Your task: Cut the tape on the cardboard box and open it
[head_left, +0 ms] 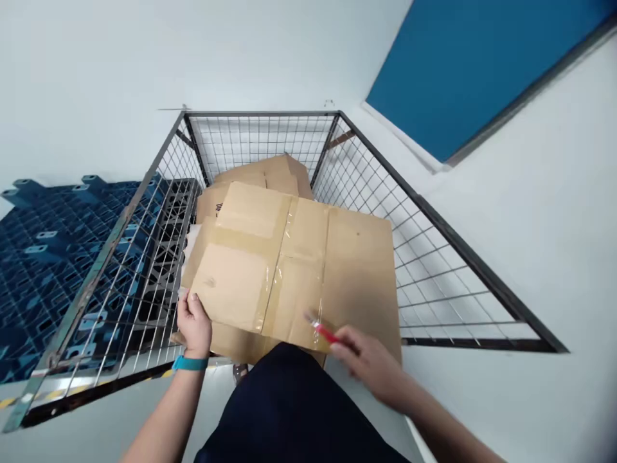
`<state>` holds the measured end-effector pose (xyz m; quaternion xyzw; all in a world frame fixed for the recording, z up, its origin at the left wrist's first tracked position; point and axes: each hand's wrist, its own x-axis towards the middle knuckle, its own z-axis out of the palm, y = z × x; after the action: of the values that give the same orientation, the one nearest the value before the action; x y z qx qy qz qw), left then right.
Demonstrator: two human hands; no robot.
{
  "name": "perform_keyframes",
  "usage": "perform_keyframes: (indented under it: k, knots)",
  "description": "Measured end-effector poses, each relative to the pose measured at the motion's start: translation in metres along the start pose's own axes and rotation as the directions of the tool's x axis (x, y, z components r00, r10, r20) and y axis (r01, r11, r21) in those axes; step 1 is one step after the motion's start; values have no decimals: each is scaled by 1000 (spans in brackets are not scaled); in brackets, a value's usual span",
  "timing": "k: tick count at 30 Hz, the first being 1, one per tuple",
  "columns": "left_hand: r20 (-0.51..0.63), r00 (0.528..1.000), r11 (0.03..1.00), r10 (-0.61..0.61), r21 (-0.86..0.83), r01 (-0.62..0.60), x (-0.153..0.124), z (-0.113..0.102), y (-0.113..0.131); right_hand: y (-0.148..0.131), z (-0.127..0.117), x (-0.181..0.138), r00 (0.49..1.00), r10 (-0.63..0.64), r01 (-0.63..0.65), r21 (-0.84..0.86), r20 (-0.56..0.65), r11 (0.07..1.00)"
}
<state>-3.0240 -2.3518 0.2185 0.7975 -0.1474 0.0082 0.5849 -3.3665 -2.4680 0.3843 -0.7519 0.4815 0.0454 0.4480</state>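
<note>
Dark clothing (294, 411) is filling the near foreground below a taped cardboard sheet (241, 283), which is lying over other cardboard (274, 168) in a wire cage (260, 114), while the left hand (195, 325) is pinching its near-left corner, thumb uppermost, and the right hand (364, 360) is curling tightly around a blurred red-handled tool (325, 332) above it.

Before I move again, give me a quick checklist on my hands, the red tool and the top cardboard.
1. Left hand holding the cardboard edge: ok.
2. Right hand holding the red tool: ok.
3. Tool tip apart from left hand: ok.
4. Tip touching cardboard: cannot tell, blurred.
5. Cardboard bare of tape: not ok, strips show.
</note>
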Motion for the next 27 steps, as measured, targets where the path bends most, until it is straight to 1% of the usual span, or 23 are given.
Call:
perform_keyframes:
  k: [1,2,3,4,6,11,17,22,25,27]
  knots:
    - [13,1000,1000,9,5,-9,1,-1,1,-11,28,-1,994,1,-9,75,106,997]
    - [21,1000,1000,15,12,-15,2,-1,3,-21,51,0,986,-21,2,114,168,993]
    - [26,999,1000,21,19,-22,3,-2,4,-30,69,3,979,-47,21,136,196,990]
    - [30,999,999,28,25,-29,5,-3,5,-38,83,7,977,-74,47,136,198,990]
    - [45,998,999,40,32,-42,8,-4,6,-47,102,15,984,-88,69,123,155,990]
    - [115,992,998,52,40,-56,11,-9,10,-48,133,28,994,-31,17,139,101,990]
    - [160,986,998,49,30,-54,14,-10,10,-44,158,35,999,32,-37,292,21,956]
    - [183,978,994,96,30,-103,22,-8,5,-35,175,35,990,38,17,386,-134,922]
    - [195,971,989,141,19,-147,27,-7,1,-35,185,31,971,74,28,415,-226,909]
    - [231,960,986,159,18,-168,30,-7,-2,-35,190,28,960,104,21,441,-259,897]
